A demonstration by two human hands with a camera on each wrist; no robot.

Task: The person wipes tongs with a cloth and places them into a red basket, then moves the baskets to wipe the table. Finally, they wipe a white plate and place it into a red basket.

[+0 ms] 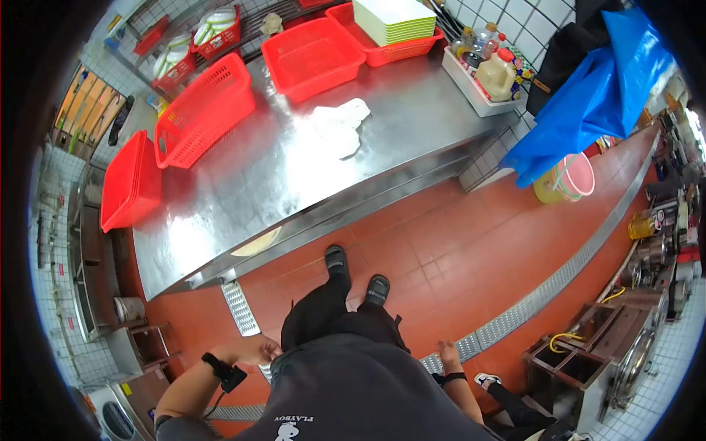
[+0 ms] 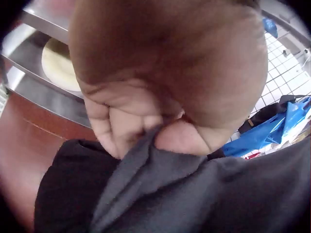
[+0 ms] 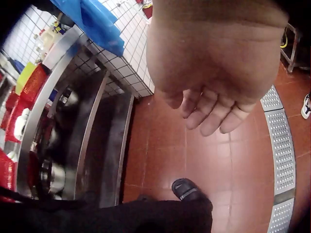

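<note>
At the person's left side, the left hand (image 1: 254, 349) pinches the hem of the dark grey T-shirt (image 2: 146, 189) between thumb and curled fingers, as the left wrist view shows. A fold of the fabric bunches up at the fingertips. The right hand (image 3: 214, 82) hangs beside the body over the floor, fingers loosely bent and nothing in them. In the head view a crumpled white cloth (image 1: 340, 131) lies on the steel counter (image 1: 272, 184), well away from both hands.
Red plastic baskets (image 1: 209, 110) line the counter's back and left, one under stacked white-green trays (image 1: 397, 22). A white bin of bottles (image 1: 482, 92) stands at the right end. Blue plastic sheeting (image 1: 588, 110) hangs above a bucket (image 1: 565, 180). Metal drain grating (image 1: 544, 294) crosses the red floor.
</note>
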